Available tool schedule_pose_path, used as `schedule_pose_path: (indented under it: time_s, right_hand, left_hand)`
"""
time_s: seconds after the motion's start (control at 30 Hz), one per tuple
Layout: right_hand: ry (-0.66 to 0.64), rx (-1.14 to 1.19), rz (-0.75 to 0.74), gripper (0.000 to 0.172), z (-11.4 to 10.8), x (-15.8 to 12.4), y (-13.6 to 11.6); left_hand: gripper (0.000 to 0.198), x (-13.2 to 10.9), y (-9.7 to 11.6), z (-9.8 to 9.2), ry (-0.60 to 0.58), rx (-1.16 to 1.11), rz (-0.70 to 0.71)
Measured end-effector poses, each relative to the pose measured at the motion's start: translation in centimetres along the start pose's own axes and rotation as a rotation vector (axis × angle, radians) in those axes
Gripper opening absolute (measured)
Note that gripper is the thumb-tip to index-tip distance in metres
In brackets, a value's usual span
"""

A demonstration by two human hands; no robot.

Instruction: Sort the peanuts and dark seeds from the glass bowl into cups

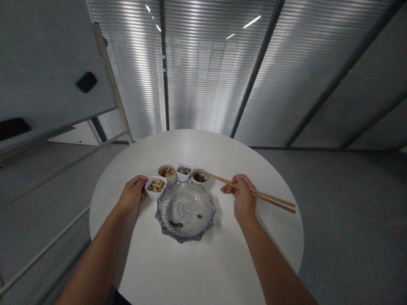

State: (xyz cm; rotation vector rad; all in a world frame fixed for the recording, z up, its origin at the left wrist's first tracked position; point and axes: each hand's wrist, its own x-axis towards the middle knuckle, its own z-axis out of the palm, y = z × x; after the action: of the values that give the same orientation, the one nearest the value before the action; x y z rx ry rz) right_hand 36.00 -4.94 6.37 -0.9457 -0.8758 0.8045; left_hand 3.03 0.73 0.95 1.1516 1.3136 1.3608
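Observation:
My right hand point(245, 199) grips a pair of wooden chopsticks point(270, 197). Their thin ends point left, and a tip reaches the rim of a round beige bowl point(206, 182) with dark seeds inside. My left hand point(132, 195) has its fingers bent against the left side of a square white bowl point(154, 195) of peanuts. In front of the bowls sits a clear glass plate point(183, 237) with a scalloped edge. On it lie a few small dark pieces point(175, 224), with a single one point(199, 216) farther right.
Behind the plate stand another beige bowl point(171, 180) of nuts and a second square white bowl point(184, 177) with striped seeds. All rest on a round white table point(195, 272). To the left is a metal-framed board point(50, 53); blinds point(201, 78) hang behind the table.

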Motion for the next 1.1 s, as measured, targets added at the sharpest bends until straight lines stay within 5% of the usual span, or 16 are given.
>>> schedule_pose_path:
  time_s: [0.23, 0.7, 1.1]
  right_hand:
    - [-0.15, -0.028, -0.036, 0.037, -0.4, -0.7, -1.2]
    - [-0.576, -0.195, 0.175, 0.06, -0.9, -1.7, -1.6]
    - [-0.694, -0.385, 0.004, 0.057, -1.3, -2.0, 0.0]
  left_hand:
    - [0.021, 0.3, -0.5, -0.2, -0.002, 0.017, 0.01]
    - [0.021, 0.1, 0.0, 0.0, 0.004, 0.034, 0.006]
    - [0.022, 0.4, -0.4, -0.1, -0.013, 0.006, 0.002]
